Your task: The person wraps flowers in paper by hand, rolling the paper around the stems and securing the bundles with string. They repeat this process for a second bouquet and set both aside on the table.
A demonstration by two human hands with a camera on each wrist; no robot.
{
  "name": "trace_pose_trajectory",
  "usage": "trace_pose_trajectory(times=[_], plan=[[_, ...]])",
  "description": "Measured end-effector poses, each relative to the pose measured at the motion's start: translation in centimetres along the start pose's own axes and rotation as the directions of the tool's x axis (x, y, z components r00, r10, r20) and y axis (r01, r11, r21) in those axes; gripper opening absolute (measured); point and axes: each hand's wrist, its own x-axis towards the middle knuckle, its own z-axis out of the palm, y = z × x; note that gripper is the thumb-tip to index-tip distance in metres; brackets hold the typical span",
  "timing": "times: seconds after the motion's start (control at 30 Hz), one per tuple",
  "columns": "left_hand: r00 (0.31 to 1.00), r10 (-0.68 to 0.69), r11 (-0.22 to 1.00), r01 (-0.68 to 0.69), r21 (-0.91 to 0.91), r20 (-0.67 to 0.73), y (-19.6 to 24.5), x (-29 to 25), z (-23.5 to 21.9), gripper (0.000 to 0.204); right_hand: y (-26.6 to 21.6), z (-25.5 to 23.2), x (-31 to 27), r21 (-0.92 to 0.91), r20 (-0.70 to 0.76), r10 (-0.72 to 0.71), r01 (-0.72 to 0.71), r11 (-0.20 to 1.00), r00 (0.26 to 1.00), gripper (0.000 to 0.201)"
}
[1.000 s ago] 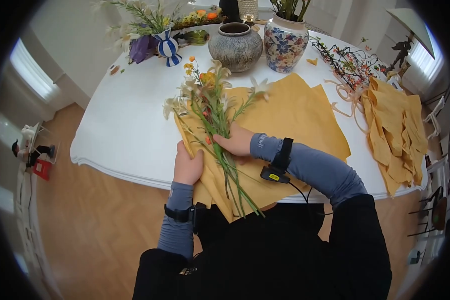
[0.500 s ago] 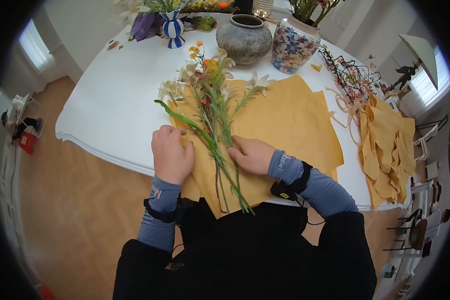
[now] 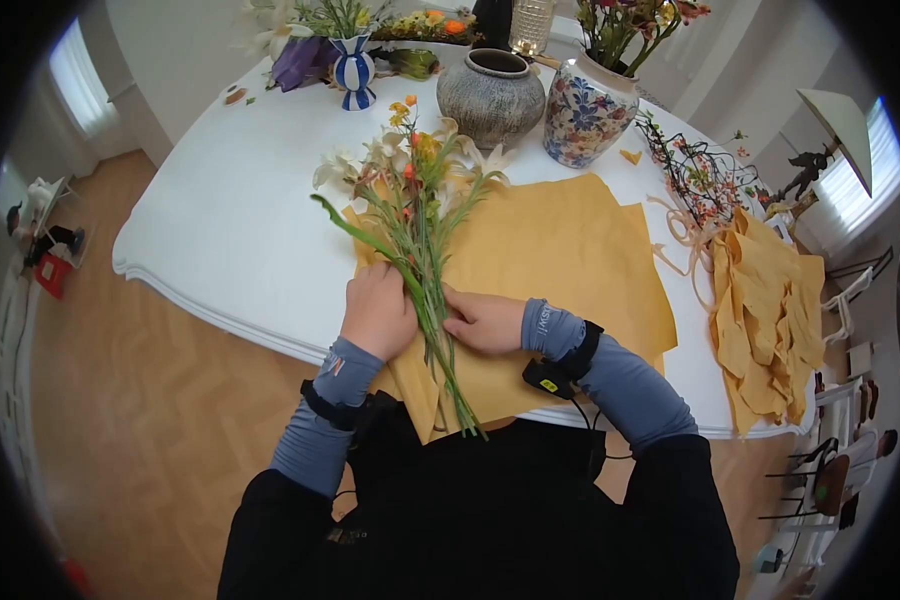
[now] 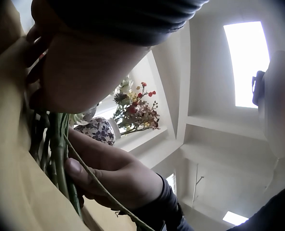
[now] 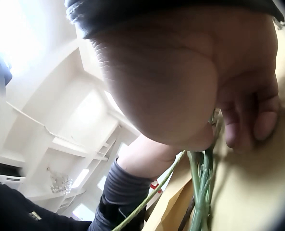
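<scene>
A bunch of flowers (image 3: 415, 190) with orange, yellow and white blooms lies on a large yellow paper sheet (image 3: 560, 250) on the white table (image 3: 230, 220). My left hand (image 3: 378, 312) curls round the green stems (image 3: 432, 330) from the left. My right hand (image 3: 482, 322) meets it from the right, fingers closed on the same stems. In the left wrist view my left hand (image 4: 70, 72) sits above the stems (image 4: 56, 154), and my right hand's thumb (image 4: 80, 171) presses on them. The right wrist view shows my right hand (image 5: 181, 82) over the stems (image 5: 202, 192).
At the table's far side stand a grey vase (image 3: 482, 88), a floral vase (image 3: 588, 105) and a blue striped vase (image 3: 355, 72). To the right lie a berry branch (image 3: 700, 160), pale strings (image 3: 685, 230) and a pile of yellow paper pieces (image 3: 770, 310).
My left hand moved right off the paper's edge onto the stems. Both hands came together and the flowers are bunched tighter.
</scene>
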Motion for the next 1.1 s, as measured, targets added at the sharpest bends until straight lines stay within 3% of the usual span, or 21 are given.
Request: trace_pose_trajectory(times=[0.1, 0.17, 0.2, 0.27, 0.33, 0.37, 0.43, 0.47, 0.57, 0.63, 0.7, 0.73, 0.8, 0.93, 1.0, 1.1], plan=[[0.999, -0.045, 0.998, 0.045, -0.033, -0.021, 0.2, 0.1, -0.5, 0.026, 0.7, -0.4, 1.5, 0.126, -0.063, -0.003, 0.011, 0.992, 0.998, 0.056], [0.997, -0.078, 0.997, 0.078, -0.014, -0.002, 0.2, 0.1, -0.5, 0.028, 0.5, -0.5, 2.8, 0.018, -0.060, 0.041, -0.040, 0.999, 0.997, 0.063], [0.996, -0.046, 0.999, 0.046, -0.012, -0.073, 0.2, -0.2, -0.2, 0.032, 0.2, -0.4, 3.1, 0.021, -0.071, 0.034, -0.033, 0.999, 0.997, 0.063], [0.990, -0.003, 1.000, 0.004, 0.004, -0.139, -0.2, -0.7, 0.4, 0.036, -0.6, 0.2, 3.1, -0.151, -0.195, 0.088, -0.118, 0.981, 0.977, 0.069], [0.977, -0.074, 0.994, 0.089, 0.067, -0.202, -0.7, -1.1, 0.6, 0.055, -1.1, 0.2, 3.0, -0.201, -0.219, 0.072, -0.118, 0.972, 0.973, 0.071], [0.978, -0.066, 0.993, 0.083, 0.078, -0.199, -0.9, -1.2, 0.4, 0.055, -1.1, 0.2, 3.0, -0.258, -0.234, 0.061, -0.122, 0.958, 0.970, 0.074], [0.941, -0.228, 0.971, 0.201, -0.129, -0.249, -1.4, -1.4, 0.0, 0.069, -0.4, 0.3, 3.1, -0.261, -0.244, 0.039, -0.105, 0.960, 0.969, 0.076], [0.942, -0.227, 0.972, 0.203, -0.117, -0.246, -1.5, -1.4, -0.4, 0.069, -0.2, 0.1, 3.1, -0.243, -0.227, 0.039, -0.096, 0.965, 0.973, 0.076], [0.861, -0.505, 0.800, 0.493, -0.341, 0.061, -2.0, -1.4, -2.2, 0.075, 0.2, -0.3, 2.9, -0.195, -0.184, 0.043, -0.080, 0.978, 0.982, 0.076], [0.887, -0.462, 0.843, 0.446, -0.300, 0.021, -4.7, -1.8, -0.8, 0.069, 0.3, -0.9, 2.6, -0.163, -0.167, 0.045, -0.073, 0.984, 0.985, 0.075], [0.831, -0.534, 0.654, 0.521, -0.549, 0.154, -5.2, -1.6, -0.8, 0.059, 0.4, -1.4, 2.4, -0.095, -0.124, 0.066, -0.078, 0.992, 0.990, 0.074], [0.833, -0.531, 0.665, 0.523, -0.532, 0.155, -5.4, -1.5, -0.7, 0.059, 0.6, -1.5, 2.4, -0.077, -0.132, 0.061, -0.072, 0.994, 0.989, 0.074], [0.839, -0.496, 0.363, 0.434, -0.825, 0.224, -5.9, -1.1, -0.1, 0.049, 1.2, -1.6, 2.4, -0.007, -0.098, 0.071, -0.072, 0.997, 0.993, 0.075], [0.836, -0.518, 0.505, 0.469, -0.724, 0.181, -6.8, -0.3, 0.6, 0.044, 2.4, -0.8, 2.8, 0.010, -0.144, 0.034, -0.033, 0.999, 0.989, 0.076], [0.869, -0.471, 0.606, 0.443, -0.661, 0.152, -6.3, 0.7, 0.6, 0.042, 2.8, -0.6, 3.1, -0.008, -0.158, -0.006, 0.005, 1.000, 0.987, 0.076], [0.827, -0.485, 0.518, 0.533, -0.669, 0.284, -3.7, 1.9, -2.3, 0.042, 3.5, -1.0, 3.2, 0.040, -0.140, -0.040, 0.046, 0.998, 0.989, 0.078]])
